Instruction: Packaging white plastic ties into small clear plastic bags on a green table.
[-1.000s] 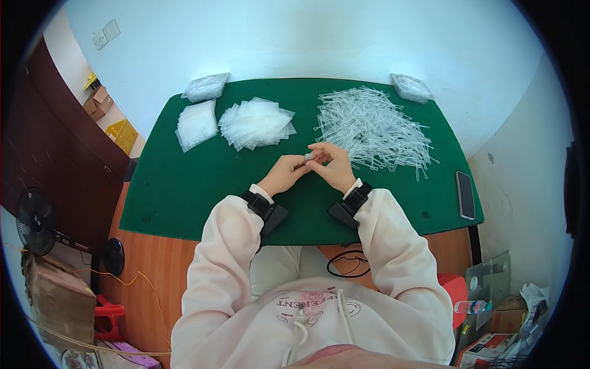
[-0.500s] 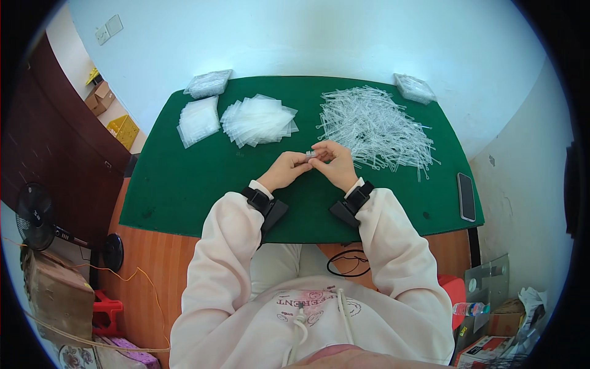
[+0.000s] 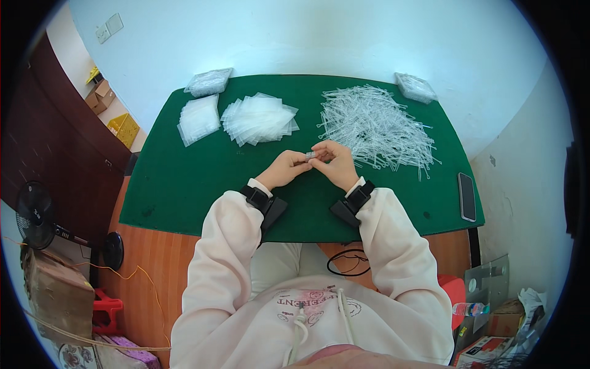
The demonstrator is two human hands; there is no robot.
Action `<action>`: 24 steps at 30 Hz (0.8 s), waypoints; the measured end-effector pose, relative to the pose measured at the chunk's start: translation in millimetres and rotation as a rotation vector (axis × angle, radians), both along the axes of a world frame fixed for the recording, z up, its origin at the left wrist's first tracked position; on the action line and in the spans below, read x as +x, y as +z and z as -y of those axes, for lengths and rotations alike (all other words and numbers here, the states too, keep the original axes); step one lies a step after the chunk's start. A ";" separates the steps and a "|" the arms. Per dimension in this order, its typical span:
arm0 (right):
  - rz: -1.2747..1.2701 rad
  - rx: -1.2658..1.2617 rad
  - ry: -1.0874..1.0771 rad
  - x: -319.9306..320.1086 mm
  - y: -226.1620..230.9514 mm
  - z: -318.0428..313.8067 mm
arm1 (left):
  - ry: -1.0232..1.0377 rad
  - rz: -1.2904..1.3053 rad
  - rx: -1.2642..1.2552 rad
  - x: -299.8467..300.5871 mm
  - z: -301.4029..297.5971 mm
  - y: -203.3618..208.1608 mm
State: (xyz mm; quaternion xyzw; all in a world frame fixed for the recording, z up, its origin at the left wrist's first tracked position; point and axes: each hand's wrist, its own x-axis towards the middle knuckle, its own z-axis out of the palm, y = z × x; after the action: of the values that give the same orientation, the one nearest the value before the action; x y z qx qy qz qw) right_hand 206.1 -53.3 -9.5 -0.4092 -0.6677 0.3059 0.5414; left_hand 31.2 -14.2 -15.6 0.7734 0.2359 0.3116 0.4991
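Note:
Over the middle of the table my left hand (image 3: pixel 285 170) and my right hand (image 3: pixel 335 163) meet, fingertips closed in a pinch. Between them is a small bundle of clear plastic sticks (image 3: pixel 311 155), mostly hidden by the fingers. To the right of my right hand spreads a large heap of loose clear plastic sticks with small looped ends (image 3: pixel 378 126). Beyond my left hand lies a fanned pile of clear flat plastic bags (image 3: pixel 259 120). A neater stack of the same bags (image 3: pixel 200 120) lies farther left.
The table has a green cloth top (image 3: pixel 215 190). Filled clear packs stand at its far left corner (image 3: pixel 209 82) and far right corner (image 3: pixel 416 88). A phone (image 3: pixel 466 197) lies at the right edge. A black fan (image 3: pixel 34 212) stands left of the table.

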 end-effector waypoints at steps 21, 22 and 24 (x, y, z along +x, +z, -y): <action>0.019 -0.005 -0.012 -0.6 2.4 2.1 | 0.003 0.002 0.011 -0.2 0.0 0.3; 0.022 -0.008 -0.017 -0.5 3.0 2.0 | 0.016 0.012 0.019 0.6 0.6 0.8; 0.027 -0.003 -0.019 -2.0 4.5 0.9 | 0.050 -0.007 0.070 1.6 -1.0 -3.1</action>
State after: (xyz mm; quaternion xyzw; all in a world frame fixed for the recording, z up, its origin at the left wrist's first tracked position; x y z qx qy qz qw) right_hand 204.0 -54.3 -5.0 -0.4205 -0.6706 0.2962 0.5345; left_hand 32.8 -13.2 -18.7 0.7852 0.2458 0.3295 0.4631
